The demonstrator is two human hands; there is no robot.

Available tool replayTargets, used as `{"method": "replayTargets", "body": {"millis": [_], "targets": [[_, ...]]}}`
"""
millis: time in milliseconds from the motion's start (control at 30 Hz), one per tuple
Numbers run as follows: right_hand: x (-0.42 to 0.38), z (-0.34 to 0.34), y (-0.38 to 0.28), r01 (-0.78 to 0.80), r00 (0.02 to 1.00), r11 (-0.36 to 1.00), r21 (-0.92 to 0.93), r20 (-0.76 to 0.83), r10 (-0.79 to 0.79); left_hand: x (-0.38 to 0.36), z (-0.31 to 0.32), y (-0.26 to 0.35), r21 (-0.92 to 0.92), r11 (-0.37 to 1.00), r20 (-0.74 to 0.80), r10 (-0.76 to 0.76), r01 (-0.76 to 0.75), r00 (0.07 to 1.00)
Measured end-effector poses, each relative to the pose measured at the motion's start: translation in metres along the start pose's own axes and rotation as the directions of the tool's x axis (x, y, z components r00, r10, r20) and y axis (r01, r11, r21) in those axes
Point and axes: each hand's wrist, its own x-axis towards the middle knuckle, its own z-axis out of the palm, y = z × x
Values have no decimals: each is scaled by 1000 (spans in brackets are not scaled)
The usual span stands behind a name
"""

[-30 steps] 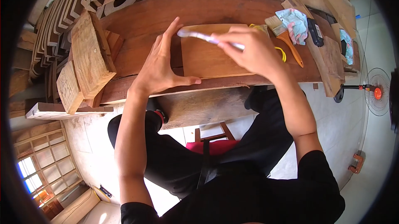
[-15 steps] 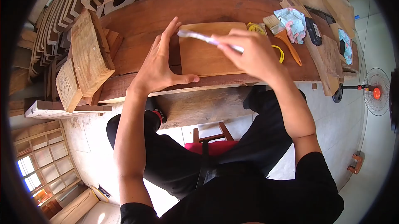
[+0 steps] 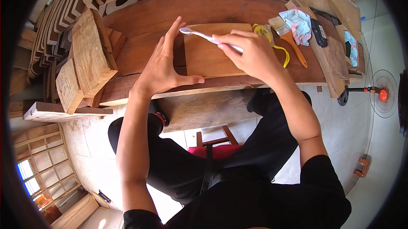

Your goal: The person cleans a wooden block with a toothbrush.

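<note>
A toothbrush point(image 3: 208, 38) with a white and purple handle is gripped in my right hand point(image 3: 251, 55), its head pointing left over the upper left corner of a flat wooden board point(image 3: 216, 57). My left hand point(image 3: 159, 67) is spread at the board's left side, thumb along the near edge and fingers reaching up past the far left corner. The board lies on a reddish-brown wooden bench point(image 3: 140, 38). Just right of the board is a yellow cord point(image 3: 285, 55), partly hidden behind my right hand.
To the right are a paintbrush point(image 3: 295, 50) with an orange handle, a crumpled patterned cloth point(image 3: 296, 26) and a black device point(image 3: 319, 32). Stacked wooden blocks point(image 3: 93, 55) stand at the left. Curved wood pieces point(image 3: 55, 29) line the back left. A fan point(image 3: 383, 94) is at the far right.
The toothbrush head has shifted slightly left and up, and my right hand moved slightly left with it. My left hand keeps nearly the same place.
</note>
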Motion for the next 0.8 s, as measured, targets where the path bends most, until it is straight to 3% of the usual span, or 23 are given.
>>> {"method": "replayTargets", "body": {"millis": [133, 267, 300, 333, 400, 500, 600, 633, 667, 733, 767, 800], "targets": [[5, -2, 14, -61, 996, 996, -62, -67, 57, -3, 1, 0, -23, 1000, 14, -4, 5, 1000], [2, -8, -10, -111, 991, 993, 32, 75, 108, -1, 2, -3, -3, 1000, 5, 9, -9, 1000], [3, -5, -6, -229, 967, 973, 13, 120, 226, -2, 1, -2, 2, 1000, 9, 3, -3, 1000], [4, -6, 4, -127, 992, 991, -49, 13, 128, -2, 0, 0, 3, 1000, 12, -4, 4, 1000], [2, -9, 4, -130, 987, 991, 7, 93, 129, 0, 1, 2, -10, 1000, 13, -5, 6, 1000], [4, -2, -3, -76, 996, 997, 23, 56, 74, 0, -1, 2, -17, 999, 25, -29, 29, 999], [3, -2, 0, -102, 991, 993, -57, 82, 106, -2, -1, 7, -10, 998, 40, -61, 61, 997], [2, 7, 0, 11, 1000, 1000, 26, -29, -11, -1, 0, 4, -14, 999, 25, -30, 30, 999], [1, 4, -3, 21, 1000, 1000, 0, -4, -21, 0, -1, 2, -15, 1000, 13, -1, 1, 1000], [5, -3, 5, -103, 991, 995, -3, 91, 103, 1, -3, 2, -6, 1000, 19, -5, 5, 1000], [7, -10, 7, -88, 996, 993, -79, 14, 89, 1, -1, 2, -8, 1000, 22, -8, 9, 1000], [5, -11, 4, -89, 994, 994, -57, 52, 92, -1, -1, 3, -8, 1000, 27, -9, 9, 1000]]}}
